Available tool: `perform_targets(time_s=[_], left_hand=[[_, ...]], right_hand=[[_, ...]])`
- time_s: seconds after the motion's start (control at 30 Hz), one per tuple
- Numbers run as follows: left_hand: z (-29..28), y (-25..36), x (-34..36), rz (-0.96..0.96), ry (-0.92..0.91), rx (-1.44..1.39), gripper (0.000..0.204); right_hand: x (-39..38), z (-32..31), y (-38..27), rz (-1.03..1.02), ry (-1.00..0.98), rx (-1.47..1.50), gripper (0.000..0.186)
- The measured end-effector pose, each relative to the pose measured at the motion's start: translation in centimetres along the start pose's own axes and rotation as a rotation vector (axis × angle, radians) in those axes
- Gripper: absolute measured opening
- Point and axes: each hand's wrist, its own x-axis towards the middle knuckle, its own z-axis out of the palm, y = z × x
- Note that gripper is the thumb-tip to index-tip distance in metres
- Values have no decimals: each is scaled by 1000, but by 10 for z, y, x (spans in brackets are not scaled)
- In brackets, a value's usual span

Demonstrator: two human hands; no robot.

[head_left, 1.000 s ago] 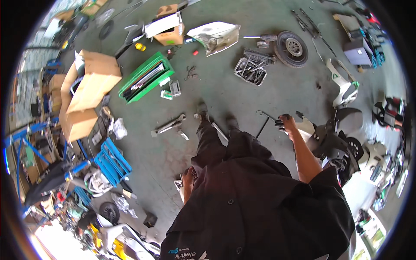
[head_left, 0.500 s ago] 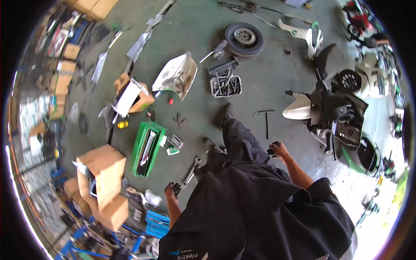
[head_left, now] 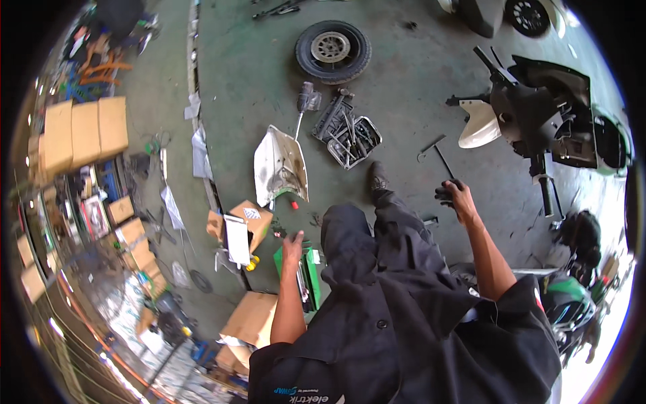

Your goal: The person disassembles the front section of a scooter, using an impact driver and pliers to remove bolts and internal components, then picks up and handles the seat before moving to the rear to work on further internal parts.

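My right hand (head_left: 459, 200) hangs over the floor at the right of my legs, its dark fingers loosely bent and apart, with nothing clear between them. Just beyond it, a black T-handle wrench (head_left: 441, 156) lies on the floor. My left hand (head_left: 293, 249) is above a long green toolbox (head_left: 311, 279), partly covering it; its fingers look slightly apart and seem to hold nothing. Ahead of my feet, a metal tray of hand tools (head_left: 363, 143) lies near a pale body panel (head_left: 281, 165) and a grey power drill (head_left: 306, 99).
Farther ahead lies a wheel with tyre (head_left: 333, 50). A partly stripped scooter (head_left: 538, 111) stands at the right. Cardboard boxes (head_left: 252, 316) are at my lower left, and a small open carton (head_left: 259, 229) sits beyond them. Stacked cartons (head_left: 84, 135) line the far left.
My view has turned and moved forward, bringing the tray and T-handle wrench nearer my feet. My left hand has gone from beside my hip to above the green toolbox. One leg has stepped forward.
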Motion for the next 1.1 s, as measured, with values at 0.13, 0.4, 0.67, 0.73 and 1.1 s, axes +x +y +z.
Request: perform_targets(time_s=[0.13,0.4,0.67,0.73,1.1], left_hand=[[34,97,116,92,-107,207,38],[144,199,451,458,-176,729,83],[187,163,654,663,365,876,84],[179,158,665,722,309,790,83],[198,112,643,99,69,-127,62]], right_hand=[[-16,47,17,84,34,164,34],[28,192,106,361,191,936,29],[62,300,166,566,13,1117,35],[62,302,172,524,10,1239,36],[62,309,184,568,-3,1315,30]])
